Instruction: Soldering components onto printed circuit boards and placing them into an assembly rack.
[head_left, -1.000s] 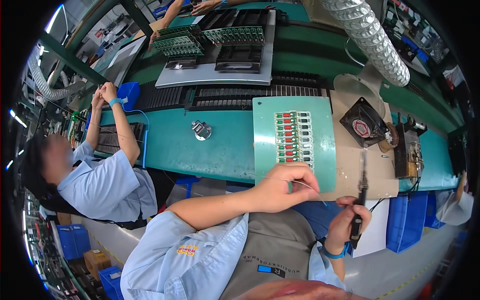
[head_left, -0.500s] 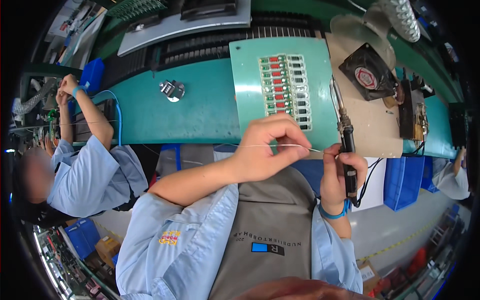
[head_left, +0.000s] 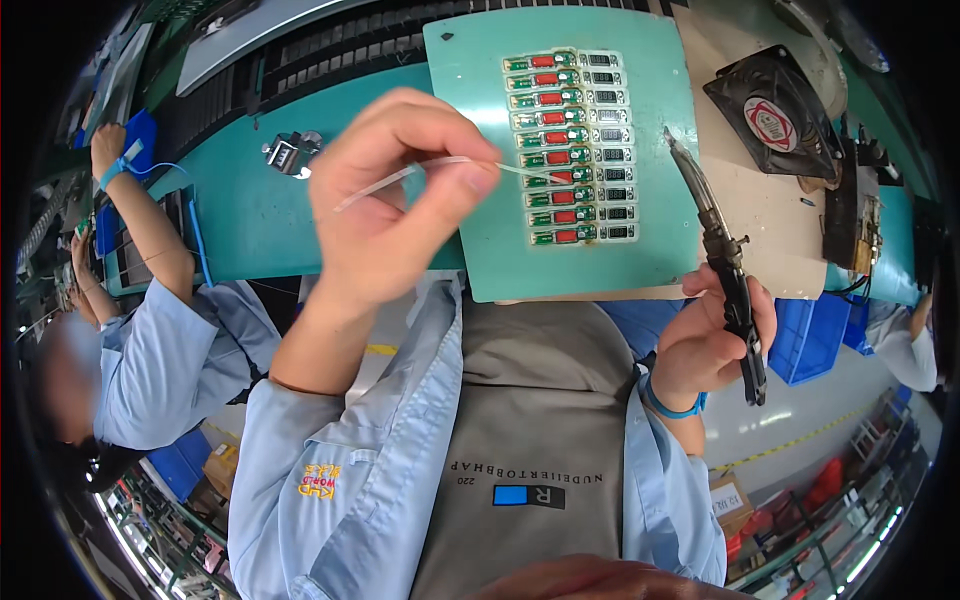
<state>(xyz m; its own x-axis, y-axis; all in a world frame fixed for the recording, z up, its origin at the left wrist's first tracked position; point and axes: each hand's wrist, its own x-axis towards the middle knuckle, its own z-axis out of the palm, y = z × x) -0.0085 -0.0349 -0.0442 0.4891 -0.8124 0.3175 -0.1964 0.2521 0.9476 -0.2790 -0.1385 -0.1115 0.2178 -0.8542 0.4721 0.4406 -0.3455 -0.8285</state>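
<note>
My left hand [head_left: 375, 195] is closed in a pinch on a thin, pale solder wire [head_left: 520, 171], its free end reaching right over the rows of small boards. My right hand [head_left: 715, 335] grips a soldering iron [head_left: 728, 262] by its black handle, the metal tip pointing up and away from me over the right side of a green plate [head_left: 655, 90]. On the plate lies a column of several small circuit boards [head_left: 562, 175] with red parts and dark displays. The solder end looks close above a lower row; whether it touches is unclear.
A black square fan [head_left: 770, 122] stands on the brown board [head_left: 720, 215] at right. A small metal device [head_left: 290, 152] sits on the green mat [head_left: 390, 92] at left. Blue bins [head_left: 808, 340] are below the bench edge. A co-worker [head_left: 165, 340] sits at far left.
My left hand has moved left and farther up with the solder wire, away from my right hand. My right fingers have let go of the wire; the iron now tilts left over the plate.
</note>
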